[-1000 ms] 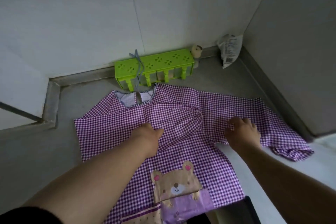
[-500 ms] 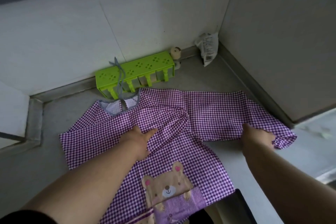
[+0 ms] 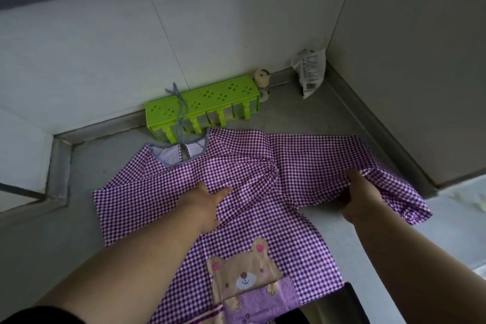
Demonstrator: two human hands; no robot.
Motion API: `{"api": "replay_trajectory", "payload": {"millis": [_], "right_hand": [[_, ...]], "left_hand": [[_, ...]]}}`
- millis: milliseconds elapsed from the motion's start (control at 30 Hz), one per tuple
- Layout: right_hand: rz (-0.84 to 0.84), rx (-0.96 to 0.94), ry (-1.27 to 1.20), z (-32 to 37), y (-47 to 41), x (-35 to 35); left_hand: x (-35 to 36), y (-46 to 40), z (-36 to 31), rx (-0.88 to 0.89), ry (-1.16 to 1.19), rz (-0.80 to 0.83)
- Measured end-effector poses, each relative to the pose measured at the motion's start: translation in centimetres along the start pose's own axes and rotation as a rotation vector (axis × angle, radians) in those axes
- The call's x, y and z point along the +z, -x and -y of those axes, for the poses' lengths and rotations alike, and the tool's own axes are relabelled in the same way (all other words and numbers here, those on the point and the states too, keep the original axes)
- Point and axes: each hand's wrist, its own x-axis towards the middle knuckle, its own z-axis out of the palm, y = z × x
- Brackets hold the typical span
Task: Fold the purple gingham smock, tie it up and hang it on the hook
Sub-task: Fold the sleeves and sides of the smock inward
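The purple gingham smock (image 3: 249,173) lies spread front-up on the grey floor, a bear patch low on its front. Its left sleeve is folded across the chest. My left hand (image 3: 207,205) lies flat on that folded sleeve and presses it down. My right hand (image 3: 360,197) grips the right sleeve (image 3: 315,163) near its cuff, the cuff end bunched and lifted off the floor. A thin grey-blue tie string (image 3: 181,113) runs from the neckline up over the green hook rack (image 3: 202,108), which stands on the floor against the wall.
A small spool (image 3: 262,77) and a white plastic packet (image 3: 310,73) sit in the far corner by the wall. Walls close in behind and to the right. A raised ledge (image 3: 60,166) borders the floor at the left. A dark object (image 3: 347,305) lies at the bottom right.
My right hand slid out along the right sleeve to its cuff and took hold, lifting the end. The left hand stayed pressed on the chest.
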Motion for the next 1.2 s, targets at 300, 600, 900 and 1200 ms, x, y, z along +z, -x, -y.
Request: {"api": "replay_trajectory", "payload": {"millis": [300, 600, 900, 1200], "right_hand": [[0.206, -0.133, -0.419, 2.5, 0.9, 1.2], [0.197, -1.018, 0.451, 1.8, 10.0, 10.2], [0.867, -0.961, 1.350, -8.5, 6.7, 14.5], [0.749, -1.149, 2.021, -10.6, 5.7, 16.3]], "left_hand": [[0.1, 0.4, 0.8, 0.021, 0.050, -0.097], [0.8, 1.0, 1.7, 0.005, 0.108, -0.199], [4.8, 1.8, 7.9, -0.108, 0.592, -0.357], [7.1, 4.3, 11.4, -0.461, 1.932, -0.272]]}}
